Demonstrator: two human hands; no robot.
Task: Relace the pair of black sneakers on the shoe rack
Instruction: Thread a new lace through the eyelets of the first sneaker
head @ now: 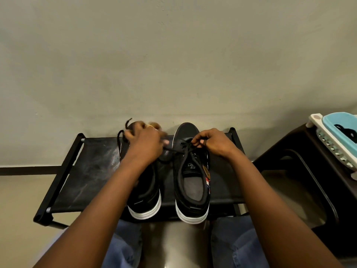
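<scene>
Black sneakers (144, 202) stand side by side on the shoe rack (90, 171), heels toward me. My left hand (144, 144) is curled around a loose black lace (120, 136) over the left sneaker (148, 188). My right hand (212, 144) pinches the right sneaker's (193, 206) lace (185, 159) beside the eyelets. A blue basket (336, 132) sits well right of that hand.

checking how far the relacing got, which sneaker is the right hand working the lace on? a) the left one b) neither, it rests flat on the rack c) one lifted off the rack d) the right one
d: the right hand pinches the lace at the eyelets of the right sneaker, which stands on the shoe rack.
</scene>
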